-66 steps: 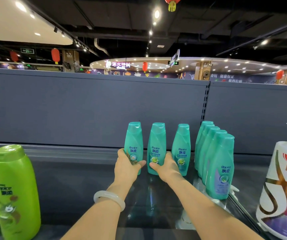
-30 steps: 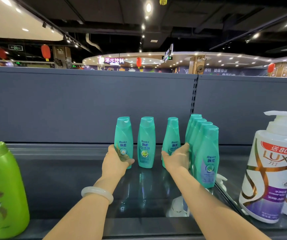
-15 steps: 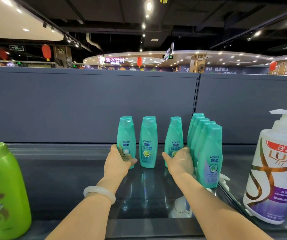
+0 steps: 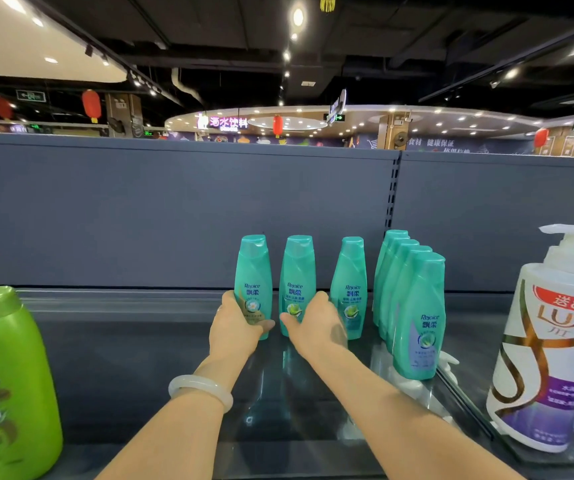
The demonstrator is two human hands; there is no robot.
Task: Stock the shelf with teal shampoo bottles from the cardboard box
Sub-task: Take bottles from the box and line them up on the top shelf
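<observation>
Fingers of the left hand (image 4: 235,329) are curled round the lower part of the leftmost teal shampoo bottle (image 4: 253,271), with the thumb laid across its front. The right hand (image 4: 316,327) is held at the base of the middle bottle (image 4: 296,271); its fingers are hidden behind the bottle, so a full grip can only be supposed. A third bottle (image 4: 349,282) is seen upright just beside it, and a row of teal bottles (image 4: 417,306) is lined up front to back further right. All are stood on the dark shelf (image 4: 140,341). A white bracelet (image 4: 200,388) is worn on the left wrist.
</observation>
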